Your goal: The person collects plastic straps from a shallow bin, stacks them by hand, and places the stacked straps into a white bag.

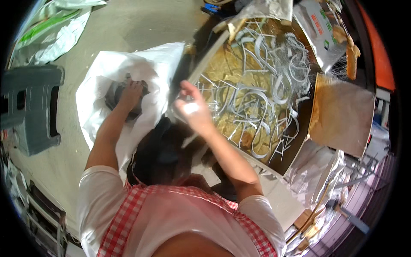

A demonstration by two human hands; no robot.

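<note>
My left hand (133, 92) reaches down into a large white plastic bag (96, 96) whose mouth is spread wide. Its fingers are bent over dark grey contents (112, 95) inside; what exactly they grip is hidden. To the right, my right hand (193, 110) is raised between the bag and the near-left edge of a big cardboard box (209, 55). Motion and glare smear its fingers, so I cannot make out whether anything is in them. Inside the box lie many pale grey curved strips and thin branched pieces (263, 100), loosely tangled.
A grey plastic stool (32, 103) stands at the left. Box flaps (342, 113) fold outward on the right. A white and green sack (53, 32) lies at the far left. Clear plastic wrapping and a hammer-like tool (349, 216) are at the lower right.
</note>
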